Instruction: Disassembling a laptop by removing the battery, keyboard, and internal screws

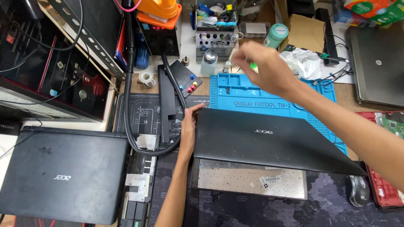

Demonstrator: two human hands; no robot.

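A: What is being held at the middle of the surface?

B: A black laptop lid panel [269, 141] is steadied at its left edge by the left hand [188, 128]. The fingers [194, 110] are wrapped over the upper left corner, grasping the panel. The panel is tilted, with its near edge raised above a silver keyboard backing plate [252, 178] that lies beneath it.

A: And the right hand?

B: The right hand [263, 69] is raised above the far part of a blue repair mat [235, 94], well apart from the panel. It is blurred. Something green is glimpsed under the fingers [240, 50], but whether it is gripped cannot be told.

A: What is seen around the panel?

B: The far edge of the panel is laid over the blue repair mat. Just left of the left hand, a black corrugated hose [130, 101] is looped over a dark printed mat [143, 113]. A closed black laptop [63, 174] is placed at the left of the surface, well apart from the panel. A grey mouse [358, 190] is set near the panel's right corner, and a red laptop base [385, 189] is partly seen at the right edge. A clear pump bottle [209, 62] and a teal jar [276, 35] are stood beyond the blue mat.
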